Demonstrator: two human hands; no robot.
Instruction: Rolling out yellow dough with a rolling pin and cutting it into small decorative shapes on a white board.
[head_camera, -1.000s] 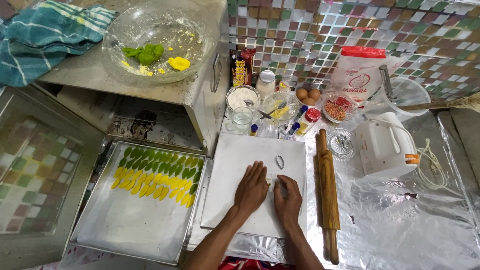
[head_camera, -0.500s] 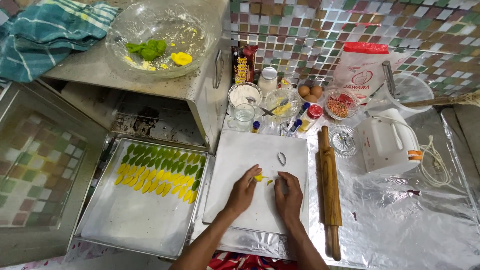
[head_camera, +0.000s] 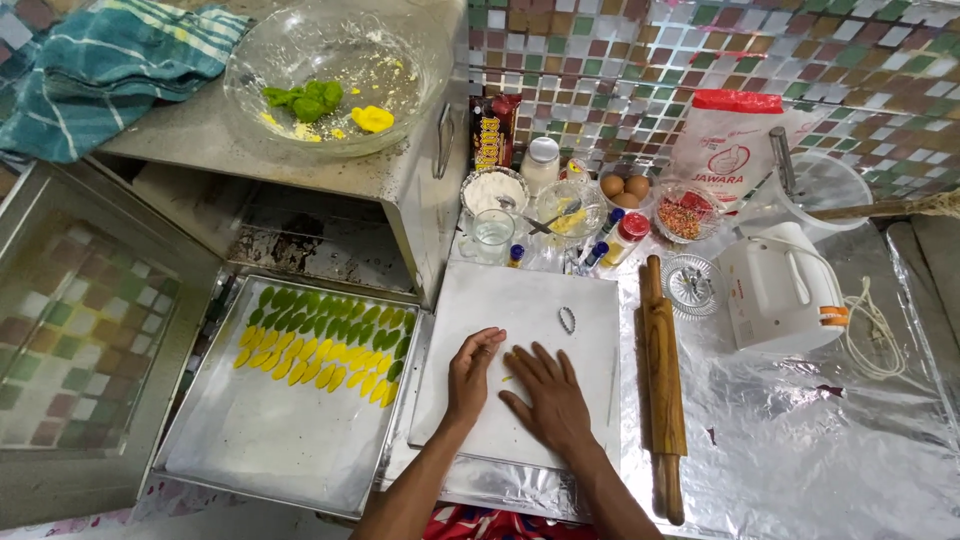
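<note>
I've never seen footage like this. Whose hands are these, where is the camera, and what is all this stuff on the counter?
The camera sits on a person's head and looks down, so the two bare arms coming up from the bottom edge are that person's own. The left hand and right hand rest on a white board. A small bit of yellow dough shows between them; neither hand grips anything. A small metal cutter lies higher on the board. To the left, a baking tray carries rows of green and yellow dough leaves. To the right lie a wooden rolling pin and a white hand mixer on foil. Above, a glass bowl holding green and yellow dough sits on a small oven with its door open.
</note>
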